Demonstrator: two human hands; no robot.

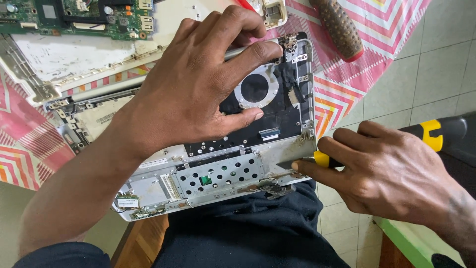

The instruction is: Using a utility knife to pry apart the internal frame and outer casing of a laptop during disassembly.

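Prying at a stripped laptop shell (218, 173) with a screwdriver (317, 160)

Mid-disassembly, by the look of it — shell half on the tabletop (342, 84), half over the lap. Left hand (198, 84) spread flat on top, pinning it, gripping nothing. Right hand (391, 173) closed round the yellow-and-black screwdriver, tip set at the shell's near right corner. Next move likely calls for steady downward pressure — and a firm brace against slipping.

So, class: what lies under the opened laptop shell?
Under the laptop shell you can see a pink striped cloth at its far side and dark clothing at its near edge. Whatever is directly beneath its middle is covered by the shell and the left hand.
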